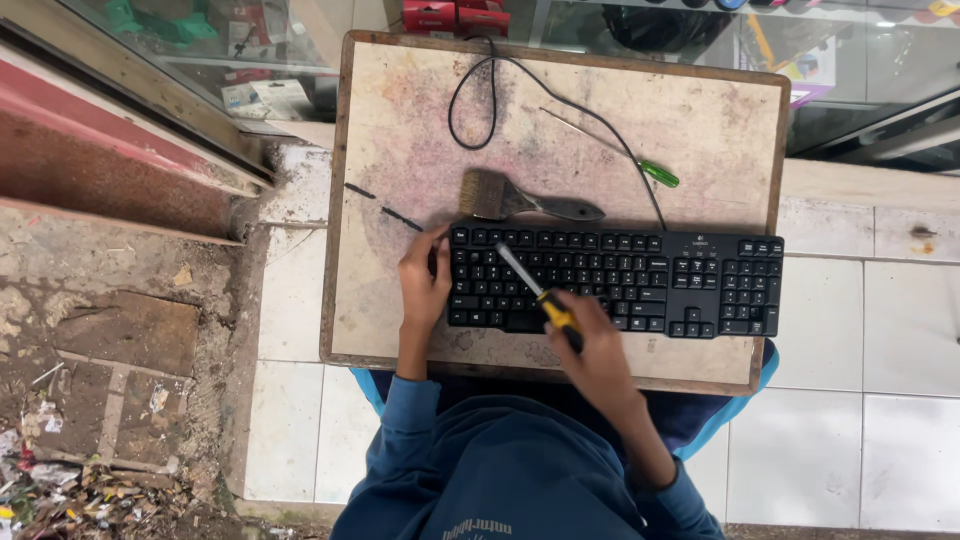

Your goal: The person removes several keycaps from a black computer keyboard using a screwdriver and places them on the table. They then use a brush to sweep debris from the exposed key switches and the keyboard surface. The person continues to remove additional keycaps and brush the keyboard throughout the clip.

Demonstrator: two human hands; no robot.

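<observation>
Soft even daylight, faint shadows, sharp

A board [700, 110] lies across my lap, and the keyboard [640, 280] sits on its near half, reaching toward the right edge. My left hand [424, 285] rests at the keyboard's left end. My right hand [590, 345] is at its near edge, holding a screwdriver [535, 293] whose tip lies over the keys left of centre. Just behind the keyboard lies a brush [520, 200]. To the right of the brush is a second screwdriver [640, 165]. The cable [495, 95] loops across the far half of the board
</observation>
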